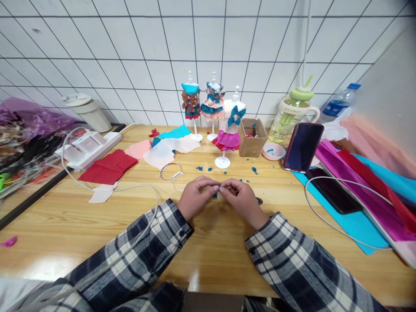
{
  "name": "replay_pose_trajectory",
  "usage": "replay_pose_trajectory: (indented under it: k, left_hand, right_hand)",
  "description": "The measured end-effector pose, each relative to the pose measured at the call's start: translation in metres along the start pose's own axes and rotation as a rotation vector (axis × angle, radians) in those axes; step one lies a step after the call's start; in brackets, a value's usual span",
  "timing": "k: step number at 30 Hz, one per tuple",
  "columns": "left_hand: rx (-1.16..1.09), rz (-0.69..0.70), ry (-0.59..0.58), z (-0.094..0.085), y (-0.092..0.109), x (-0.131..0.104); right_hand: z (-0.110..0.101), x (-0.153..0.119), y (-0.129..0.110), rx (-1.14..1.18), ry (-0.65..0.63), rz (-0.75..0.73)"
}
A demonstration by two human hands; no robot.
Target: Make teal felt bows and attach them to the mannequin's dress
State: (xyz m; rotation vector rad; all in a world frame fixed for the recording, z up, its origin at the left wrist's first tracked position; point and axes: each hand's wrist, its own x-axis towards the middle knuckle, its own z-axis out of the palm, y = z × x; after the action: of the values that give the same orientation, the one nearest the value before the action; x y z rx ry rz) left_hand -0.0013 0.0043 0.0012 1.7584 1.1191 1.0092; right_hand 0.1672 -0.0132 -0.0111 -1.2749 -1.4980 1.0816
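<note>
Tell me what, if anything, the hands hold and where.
Left hand and right hand meet by a small blue scrap; whether they hold it, and by which part, cannot be told.

Small craft workspace, by the looks: pale wooden tabletop [211, 260] w/ tiny jagged blue scraps [255, 170] just beyond the fingers [214, 189]; flat red sheet [108, 166], L of them; long turquoise sheet [364, 228], R. Farther back, 3 white mini dress forms [229, 113] in multicol. ruffled outfits [212, 108], & white tiled wall [208, 39].
</note>
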Motion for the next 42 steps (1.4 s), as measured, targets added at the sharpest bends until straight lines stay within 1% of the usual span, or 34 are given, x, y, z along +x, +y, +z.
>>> replay_pose_trajectory:
  k: [4,7,12,16,18,20,22,24,26,29,31,36,42]
  left_hand:
    - [-0.098,-0.111,0.066,0.003,0.003,0.000]
    - [-0.129,-0.178,0.076,0.003,0.004,0.000]
    - [-0.078,-0.205,0.085,0.004,0.004,0.001]
    - [-0.103,-0.248,0.101,0.004,0.002,0.001]
    - [-0.125,-0.237,0.081,0.004,0.001,0.001]
    - [-0.101,-0.207,0.023,0.004,0.001,0.000]
    - [-0.030,-0.158,-0.037,0.003,0.000,-0.001]
    - [0.028,-0.115,-0.067,0.004,0.000,-0.001]
    - [0.030,-0.104,-0.055,0.004,0.000,-0.001]
    - [0.003,-0.130,-0.017,0.004,0.000,0.000]
    - [-0.002,-0.140,0.000,0.004,0.001,0.000]
    - [0.004,-0.159,-0.008,0.001,-0.001,0.001]
    - [0.097,-0.074,0.009,-0.004,-0.005,0.003]
  right_hand:
    - [0.000,0.001,0.001,0.070,0.051,0.011]
    - [-0.001,0.002,0.002,0.198,0.044,0.071]
    - [0.002,0.001,0.003,0.370,0.014,0.171]
    - [0.004,0.000,0.002,0.409,0.016,0.204]
    - [0.004,0.000,0.002,0.415,0.017,0.197]
    - [0.003,0.001,0.003,0.401,0.041,0.176]
    - [0.002,0.002,0.003,0.363,0.075,0.151]
    - [0.001,0.002,0.003,0.316,0.094,0.140]
    - [0.001,0.002,0.002,0.281,0.067,0.153]
    - [0.001,0.002,0.003,0.223,-0.010,0.200]
    - [0.002,0.002,0.004,0.180,-0.043,0.200]
    - [-0.002,0.004,0.007,0.104,-0.029,0.132]
    - [-0.008,0.004,0.004,-0.056,-0.013,0.057]
